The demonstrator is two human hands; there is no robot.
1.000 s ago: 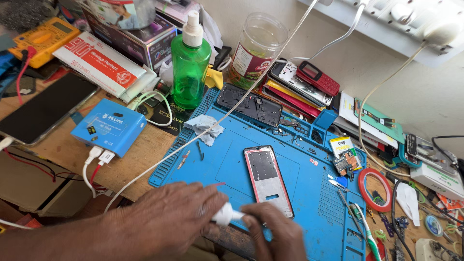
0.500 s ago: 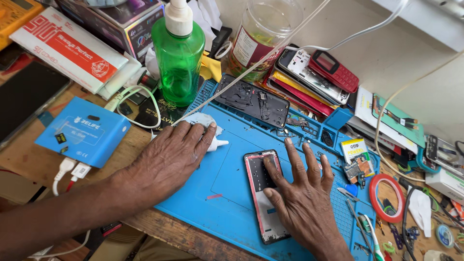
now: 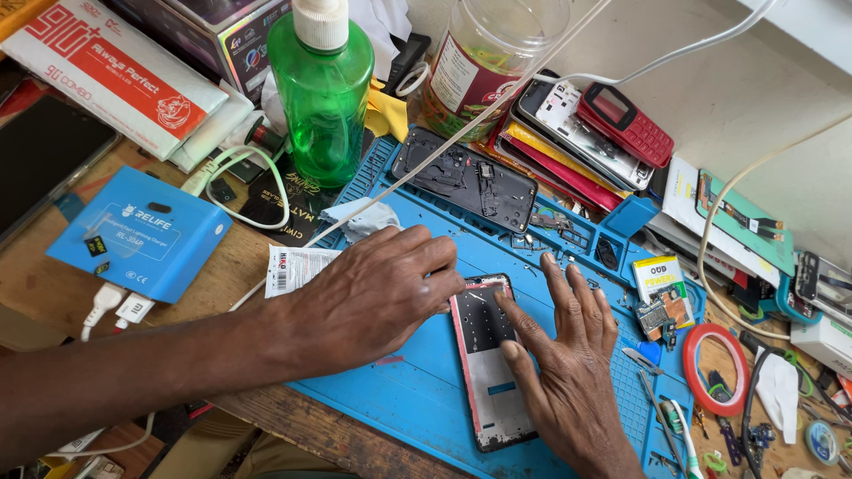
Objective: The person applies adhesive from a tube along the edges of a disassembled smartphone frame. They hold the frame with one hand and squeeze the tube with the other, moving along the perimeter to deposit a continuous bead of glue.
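1. Two bare hands worked over a blue mat point(image 3: 417, 417) on a cluttered wooden bench point(image 3: 240, 266).
2. Phone point(image 3: 491, 372) lay flat on the mat, long axis roughly top to bottom of the view, opened side up, showing a dark upper part and a pale lower part.
3. Right hand point(image 3: 559, 355) rested palm down, fingers spread, on the phone's right edge; thumb and forefinger pressed on the phone body. It grasped nothing, only pinned the phone down.
4. Left hand point(image 3: 373, 293) lay knuckles up just left of the phone's top corner, fingers curled toward that corner. Whether anything was pinched under the fingertips could not be told.
5. Pale cloth point(image 3: 359, 217) sat on the mat just beyond the left hand.
6. White sachet point(image 3: 297, 266) lay at the mat's left edge, partly under the left wrist.
7. Green bottle point(image 3: 321, 89) with a white cap stood upright behind the mat.
8. Black back cover point(image 3: 466, 177) lay at the mat's far edge, well apart from the phone.
9. Blue box point(image 3: 142, 235) sat left of the mat with white plugs in its near side.
10. Red tape roll point(image 3: 714, 368) lay right of the mat, near the right hand.
11. Red keypad phone point(image 3: 626, 124) rested on a stack of parts at the back.
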